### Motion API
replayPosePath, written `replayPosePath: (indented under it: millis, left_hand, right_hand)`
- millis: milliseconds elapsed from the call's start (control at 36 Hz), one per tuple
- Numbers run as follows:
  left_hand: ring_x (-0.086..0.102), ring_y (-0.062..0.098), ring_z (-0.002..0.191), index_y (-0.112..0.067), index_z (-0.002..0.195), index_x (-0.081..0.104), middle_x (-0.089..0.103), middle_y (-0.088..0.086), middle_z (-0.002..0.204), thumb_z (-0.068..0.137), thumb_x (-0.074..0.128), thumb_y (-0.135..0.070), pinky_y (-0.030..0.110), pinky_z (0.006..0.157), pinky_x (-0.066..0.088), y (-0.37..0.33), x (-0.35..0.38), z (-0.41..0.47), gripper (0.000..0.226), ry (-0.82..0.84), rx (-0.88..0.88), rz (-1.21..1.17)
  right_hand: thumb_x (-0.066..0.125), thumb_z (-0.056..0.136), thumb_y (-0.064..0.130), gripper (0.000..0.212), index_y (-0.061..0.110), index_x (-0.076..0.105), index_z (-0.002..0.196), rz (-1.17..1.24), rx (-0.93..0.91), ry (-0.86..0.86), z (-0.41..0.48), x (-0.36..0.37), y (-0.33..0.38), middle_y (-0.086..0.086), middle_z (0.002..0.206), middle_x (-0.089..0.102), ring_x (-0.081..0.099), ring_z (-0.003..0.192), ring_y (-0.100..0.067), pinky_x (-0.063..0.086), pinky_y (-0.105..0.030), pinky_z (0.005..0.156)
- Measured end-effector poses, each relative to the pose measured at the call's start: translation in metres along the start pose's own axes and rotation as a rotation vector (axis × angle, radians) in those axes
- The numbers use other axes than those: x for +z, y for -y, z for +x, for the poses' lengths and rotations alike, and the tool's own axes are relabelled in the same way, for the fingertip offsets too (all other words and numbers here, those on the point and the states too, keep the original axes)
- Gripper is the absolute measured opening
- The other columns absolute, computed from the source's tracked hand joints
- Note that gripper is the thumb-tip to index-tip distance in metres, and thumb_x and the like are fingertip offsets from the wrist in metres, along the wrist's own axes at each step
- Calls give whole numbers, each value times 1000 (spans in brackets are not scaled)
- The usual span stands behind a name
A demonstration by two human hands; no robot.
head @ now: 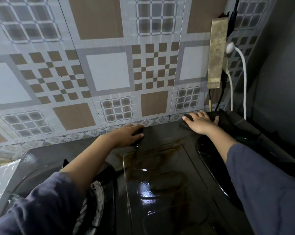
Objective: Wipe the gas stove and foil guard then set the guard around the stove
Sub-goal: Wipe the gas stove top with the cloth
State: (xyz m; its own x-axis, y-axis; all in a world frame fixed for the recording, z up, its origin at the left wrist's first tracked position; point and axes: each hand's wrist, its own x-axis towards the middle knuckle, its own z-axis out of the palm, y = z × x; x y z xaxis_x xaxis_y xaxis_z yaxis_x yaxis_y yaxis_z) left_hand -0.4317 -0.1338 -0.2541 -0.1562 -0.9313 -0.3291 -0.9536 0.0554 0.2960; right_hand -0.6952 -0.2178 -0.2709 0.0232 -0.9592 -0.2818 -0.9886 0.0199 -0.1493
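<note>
The black gas stove (pixel 160 175) fills the lower frame, its glossy centre panel wet and streaked. My left hand (pixel 129 134) curls over the stove's back edge near the middle, thumb on top. My right hand (pixel 200 122) lies spread on a dark cloth (pixel 224 121) and presses it onto the back right corner. A grey burner (pixel 95 194) shows under my left forearm. A tile-patterned surface in panels (pixel 109 70) stands right behind the stove. I cannot tell whether it is the foil guard or the wall.
A worn power strip (pixel 218 53) hangs on the wall at the right, with white cables (pixel 244 82) and black cables dropping behind the stove's right corner. A grey side wall (pixel 279 82) closes the right. A shiny white surface (pixel 0 180) lies left of the stove.
</note>
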Motion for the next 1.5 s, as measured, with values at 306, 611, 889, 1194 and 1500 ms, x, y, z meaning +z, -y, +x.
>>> replayPosePath:
  millis: [306,611,889,1194,1500]
  left_hand:
    - [33,27,136,-32,146,16,27,3,152,95,35,-46,44,112,26,19,-3,-19,55,-4,-5,35]
    - [31,26,136,-34,145,17,29,2,151,93,35,-50,48,113,25,46,-2,-30,57,-20,12,34]
    - [31,27,137,-32,145,18,29,3,151,94,37,-46,43,113,25,58,-3,-42,56,-31,21,25]
    - [23,29,140,-30,146,18,23,4,154,95,34,-47,48,115,20,57,4,-45,56,-93,12,31]
    - [22,27,140,-32,146,17,21,2,154,94,35,-49,48,115,20,65,5,-47,57,-98,33,16]
  right_hand:
    - [12,95,59,62,29,7,149,21,7,32,-14,4,15,6,159,-7,-15,145,-18,-8,-63,111]
    - [14,95,58,64,29,-4,149,-24,-35,99,-37,10,44,5,157,-15,-18,144,-20,-9,-59,111]
    - [14,94,60,65,31,-10,147,-29,-147,133,-71,29,83,7,156,-21,-22,143,-19,-13,-60,109]
    - [24,95,56,70,15,7,149,121,58,-272,-73,34,77,-13,158,-3,-7,145,-29,3,-41,117]
    - [17,93,60,75,12,0,149,110,261,-251,-80,51,97,-20,156,-10,-9,145,-31,1,-40,118]
